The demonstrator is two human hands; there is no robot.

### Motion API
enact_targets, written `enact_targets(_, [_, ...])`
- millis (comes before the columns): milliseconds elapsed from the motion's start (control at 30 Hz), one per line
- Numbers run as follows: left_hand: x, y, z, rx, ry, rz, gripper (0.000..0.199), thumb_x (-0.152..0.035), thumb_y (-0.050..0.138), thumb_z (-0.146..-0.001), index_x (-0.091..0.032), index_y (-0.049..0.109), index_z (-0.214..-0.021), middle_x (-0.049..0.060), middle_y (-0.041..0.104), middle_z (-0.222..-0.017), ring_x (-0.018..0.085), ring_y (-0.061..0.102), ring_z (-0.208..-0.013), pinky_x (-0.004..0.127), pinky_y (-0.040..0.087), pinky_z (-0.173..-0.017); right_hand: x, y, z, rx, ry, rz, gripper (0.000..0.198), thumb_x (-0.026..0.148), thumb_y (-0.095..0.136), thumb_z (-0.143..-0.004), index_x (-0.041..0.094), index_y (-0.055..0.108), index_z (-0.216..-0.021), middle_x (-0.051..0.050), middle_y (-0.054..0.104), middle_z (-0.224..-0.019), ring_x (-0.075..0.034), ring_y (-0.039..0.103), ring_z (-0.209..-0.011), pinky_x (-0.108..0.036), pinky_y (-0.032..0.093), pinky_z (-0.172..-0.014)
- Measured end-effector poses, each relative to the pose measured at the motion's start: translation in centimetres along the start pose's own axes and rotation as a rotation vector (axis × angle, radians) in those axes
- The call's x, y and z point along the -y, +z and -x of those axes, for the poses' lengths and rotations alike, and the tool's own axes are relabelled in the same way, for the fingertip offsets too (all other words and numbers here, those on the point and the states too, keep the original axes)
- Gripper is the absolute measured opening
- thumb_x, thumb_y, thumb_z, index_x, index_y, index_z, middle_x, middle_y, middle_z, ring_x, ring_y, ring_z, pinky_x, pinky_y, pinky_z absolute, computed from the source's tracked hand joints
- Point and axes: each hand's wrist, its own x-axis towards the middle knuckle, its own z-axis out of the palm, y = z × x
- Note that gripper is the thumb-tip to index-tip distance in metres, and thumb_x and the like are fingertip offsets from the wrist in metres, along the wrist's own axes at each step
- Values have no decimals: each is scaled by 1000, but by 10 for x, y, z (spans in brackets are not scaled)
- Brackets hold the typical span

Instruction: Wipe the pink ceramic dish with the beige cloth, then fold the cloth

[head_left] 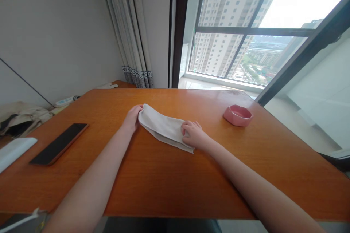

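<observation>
Cloth point(166, 127), pale and folded into a long strip, lies between our two hands near the middle of the table point(164, 185), somewhat closer to the far edge than to the near one. It slants a little, its left end nearer the far edge and its right end nearer us, and its layers show along the side that faces us. With our left hand point(132, 117) we hold the left end, the fingers closed on it and partly hidden behind it. Our right hand point(194, 134) is on the right end with its fingers curled; we cannot tell whether they pinch the fabric or only press on it. Our forearms reach in over the near edge, well apart. Toward the far right corner we see a pink dish point(237, 115) with an angular rim, apart from our right hand. Near the left edge a dark phone point(58, 144) lies flat, slanting, and just beside it a white object point(16, 151) is cut off by our view. Beyond the far edge we see a patterned curtain point(131, 29) and a window point(218, 54).
</observation>
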Motion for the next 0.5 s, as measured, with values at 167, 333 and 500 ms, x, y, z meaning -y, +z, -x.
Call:
enact_targets(167, [20, -21, -18, -67, 111, -497, 16, -26, 52, -65, -17, 58, -78, -2, 51, -57, 12, 47, -51, 24, 38, -53, -27, -7, -5, 16, 111, 119, 23, 3, 47, -63, 20, 57, -76, -3, 56, -105, -21, 50, -106, -54, 12, -107])
enact_targets(333, [20, -9, 0, 128, 253, -1042, 37, -49, 50, -76, -20, 59, -96, 4, 63, -77, 18, 57, -67, 27, 38, -59, -40, -13, -8, -103, 233, 165, 21, 12, 43, -77, 20, 58, -89, -7, 57, -109, -22, 51, -105, -49, 23, -104])
enact_targets(500, [4, -2, 21, 282, 241, -1231, 60, -55, 56, -70, -20, 50, -119, 5, 64, -83, 21, 59, -71, 26, 35, -56, -43, -26, -1, -72, 506, 292, 38, 41, 48, -83, 16, 52, -111, -18, 56, -111, -32, 54, -103, -42, 44, -79])
